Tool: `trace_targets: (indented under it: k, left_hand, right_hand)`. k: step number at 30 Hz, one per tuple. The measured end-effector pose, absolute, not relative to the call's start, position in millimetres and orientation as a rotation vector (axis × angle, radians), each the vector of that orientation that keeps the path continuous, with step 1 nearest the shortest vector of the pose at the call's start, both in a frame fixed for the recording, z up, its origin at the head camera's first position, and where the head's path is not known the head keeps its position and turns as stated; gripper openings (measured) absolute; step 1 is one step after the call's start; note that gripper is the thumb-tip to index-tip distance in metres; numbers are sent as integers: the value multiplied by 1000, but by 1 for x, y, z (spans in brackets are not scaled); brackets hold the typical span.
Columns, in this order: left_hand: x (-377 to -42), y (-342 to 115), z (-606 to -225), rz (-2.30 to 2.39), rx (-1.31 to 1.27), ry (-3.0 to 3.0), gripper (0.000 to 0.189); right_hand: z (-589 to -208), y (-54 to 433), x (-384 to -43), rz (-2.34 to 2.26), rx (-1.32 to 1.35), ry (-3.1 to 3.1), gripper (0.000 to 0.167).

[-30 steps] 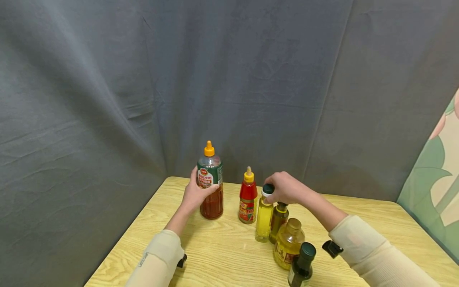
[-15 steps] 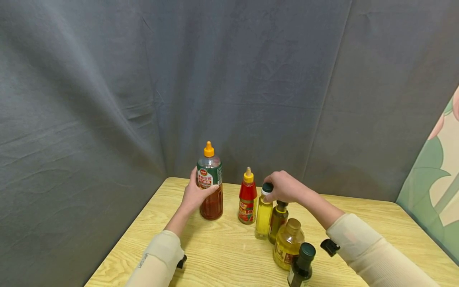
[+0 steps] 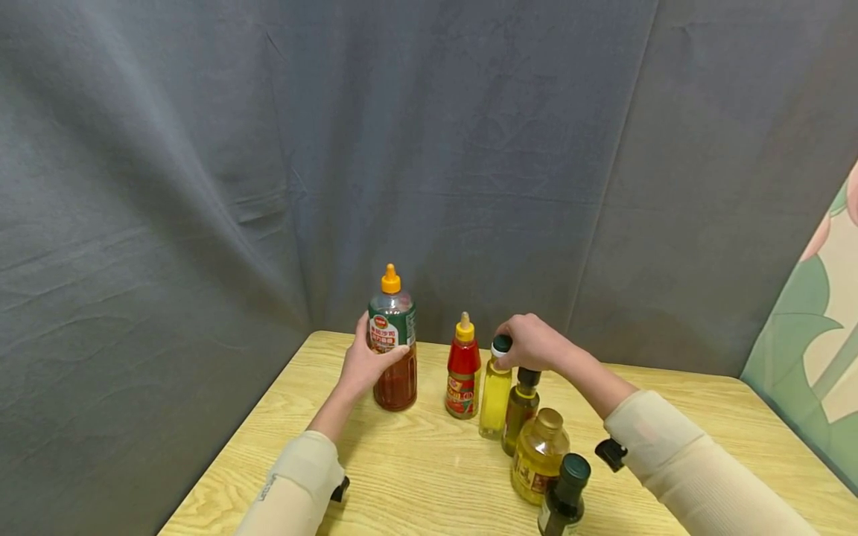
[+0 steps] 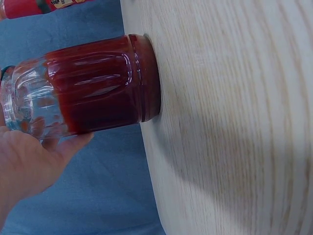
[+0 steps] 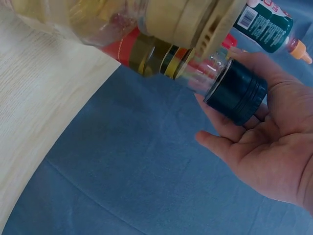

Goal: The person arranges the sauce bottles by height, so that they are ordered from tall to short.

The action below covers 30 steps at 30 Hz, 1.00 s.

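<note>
My left hand (image 3: 362, 365) grips a large sauce squeeze bottle (image 3: 395, 388) with an orange nozzle cap, a green label and red sauce inside. In the left wrist view, the base of that bottle stands on the table (image 4: 234, 98). My right hand (image 3: 536, 346) holds a slim oil bottle (image 3: 494, 402), yellow with a dark green cap, by its neck from above. Close beside it on the right stands a darker oil bottle (image 3: 520, 417), whose black cap (image 5: 237, 93) overlaps my right palm in the right wrist view. Most right fingertips are hidden in the head view.
Between the two held bottles stands a smaller red squeeze bottle (image 3: 462, 376) with a yellow cap. Nearer me are a round oil bottle (image 3: 536, 461) with a gold cap and a dark green bottle (image 3: 566, 491). A grey curtain (image 3: 436, 171) hangs behind the table.
My right hand and the slim oil bottle have shifted slightly away from me, the bottle's base now higher in the head view. My left hand and the large sauce bottle stay put.
</note>
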<state>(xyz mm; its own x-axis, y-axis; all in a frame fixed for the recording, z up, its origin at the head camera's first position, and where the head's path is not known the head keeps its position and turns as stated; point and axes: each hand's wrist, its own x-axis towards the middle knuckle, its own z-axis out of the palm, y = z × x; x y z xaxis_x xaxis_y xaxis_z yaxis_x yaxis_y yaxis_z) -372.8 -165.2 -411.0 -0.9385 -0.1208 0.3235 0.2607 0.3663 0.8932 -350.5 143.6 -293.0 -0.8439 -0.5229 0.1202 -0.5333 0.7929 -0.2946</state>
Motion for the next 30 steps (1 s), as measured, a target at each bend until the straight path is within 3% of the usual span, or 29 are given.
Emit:
trace_targets:
  k: [30]
  left_hand:
    - [-372,-168,-410,-1600,-97,-2310,100]
  right_hand:
    - [-287,176,-369,444,815,-2982,22]
